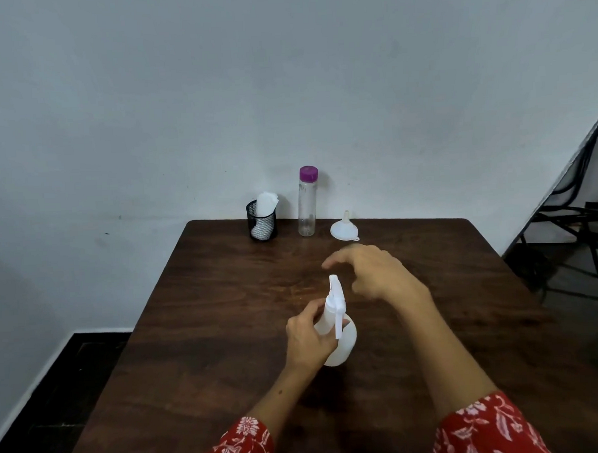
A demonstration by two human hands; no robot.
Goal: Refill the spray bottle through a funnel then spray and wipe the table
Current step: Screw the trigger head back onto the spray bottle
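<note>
Head camera: at a dark wooden table (227, 332), the left hand (307, 339) grips a white plastic spray bottle (340, 341) around its neck, standing upright. Just beyond it, the right hand (371, 271) hovers with fingers relaxed, holding nothing. Farther beyond stand a white funnel (344, 228), a clear purple-capped bottle (307, 202) and a black mesh cup of tissues (262, 219).

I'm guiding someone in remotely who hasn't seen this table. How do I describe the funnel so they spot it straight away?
Look at the far edge of the dark wooden table, by the wall. Three things stand in a row there: a black mesh cup stuffed with white cloth, a tall clear bottle with a purple cap, and, rightmost, the funnel. It is the low white cone resting wide mouth down, spout up.
</note>
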